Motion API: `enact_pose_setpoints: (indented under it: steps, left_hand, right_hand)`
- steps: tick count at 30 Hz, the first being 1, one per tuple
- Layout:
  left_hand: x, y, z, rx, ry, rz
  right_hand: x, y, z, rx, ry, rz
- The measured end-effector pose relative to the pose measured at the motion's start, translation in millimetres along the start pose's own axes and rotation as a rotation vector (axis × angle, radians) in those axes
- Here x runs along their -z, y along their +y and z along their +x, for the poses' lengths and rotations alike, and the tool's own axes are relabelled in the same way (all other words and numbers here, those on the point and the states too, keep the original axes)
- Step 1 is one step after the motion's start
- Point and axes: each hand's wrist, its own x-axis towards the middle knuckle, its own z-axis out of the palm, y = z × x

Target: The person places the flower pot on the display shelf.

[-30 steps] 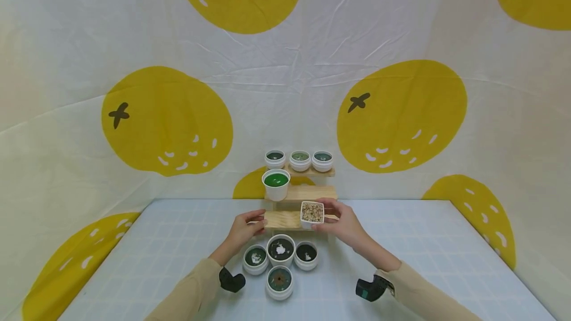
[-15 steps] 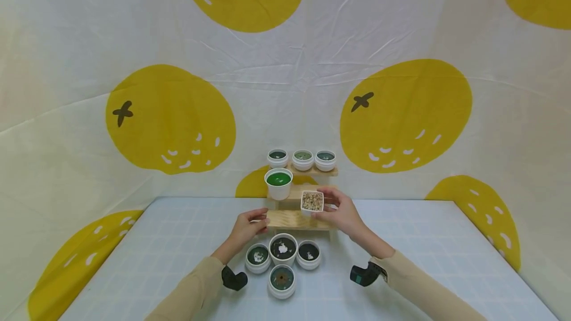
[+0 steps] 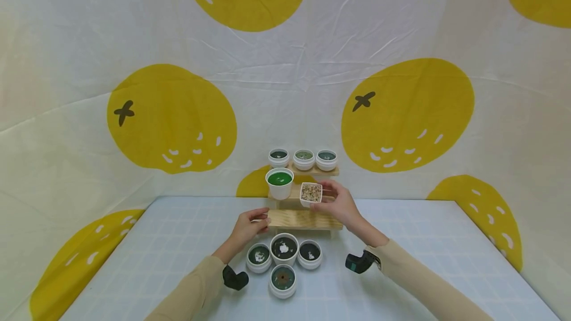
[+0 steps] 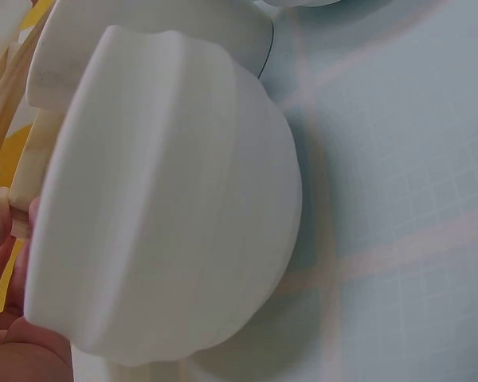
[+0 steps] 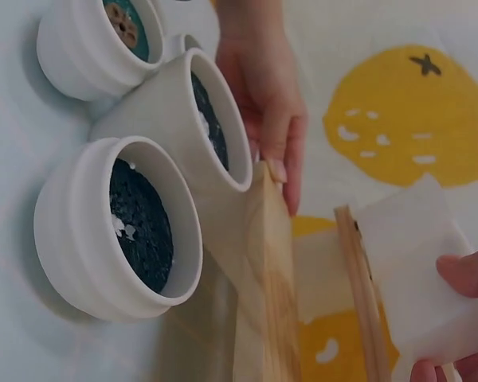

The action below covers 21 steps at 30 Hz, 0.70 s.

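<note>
My right hand (image 3: 342, 208) grips a small white square pot (image 3: 311, 193) filled with tan granules, thumb and fingers on its sides. The pot is over the right part of the middle step of a wooden tiered stand (image 3: 305, 219). Seen from the right wrist, the pot's base (image 5: 398, 263) is close against that step's board (image 5: 360, 294); whether its weight rests there I cannot tell. My left hand (image 3: 244, 229) pinches the left end of the lowest step between thumb and fingers. On the middle step's left side stands a taller white pot (image 3: 279, 187) with a bright green top.
Along the top step sit three round white pots (image 3: 304, 160) with greenish contents. Several white pots (image 3: 284, 249) with dark contents cluster on the pale checked tabletop (image 3: 401, 261) before the stand. A fabric backdrop (image 3: 285, 73) with yellow fruit prints hangs behind.
My right hand has raised the square pot from the lowest step's level up and back to the middle step. My left hand has kept its place at the lowest step's end.
</note>
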Motion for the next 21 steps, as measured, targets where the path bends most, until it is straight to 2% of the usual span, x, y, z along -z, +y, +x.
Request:
enact_pose_setpoints:
  steps: [11,21]
  left_hand:
    - [0.8,-2.2,2.0,0.000,-0.002,-0.009]
    - [0.6,-1.5,1.5,-0.005,-0.001,-0.013]
  right_hand:
    - [-3.2,-2.6,12.6,0.012,0.019,-0.024]
    - [-6.9,3.7,23.6,0.041,0.039,0.004]
